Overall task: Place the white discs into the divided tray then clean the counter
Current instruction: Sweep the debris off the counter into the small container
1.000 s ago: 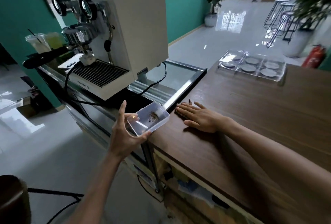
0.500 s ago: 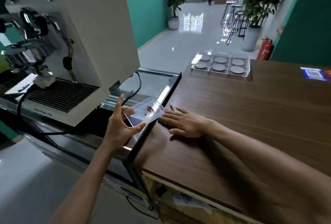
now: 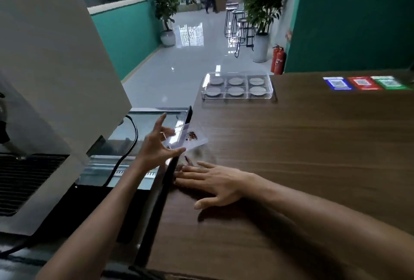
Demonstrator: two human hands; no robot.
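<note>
Discs fill tray; cleaning counter now; left hand grips dish at left edge; right hand flat, fingers spread; next sweep last crumbs in.

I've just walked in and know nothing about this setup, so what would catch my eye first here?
Probably the two hands at the counter's near-left edge: the left hand holds a small clear container with dark crumbs in it, while the right hand lies flat on the wooden counter. Farther back on the counter sits a clear divided tray with a disc in each of its six compartments. A big cream-coloured machine fills the left.
</note>
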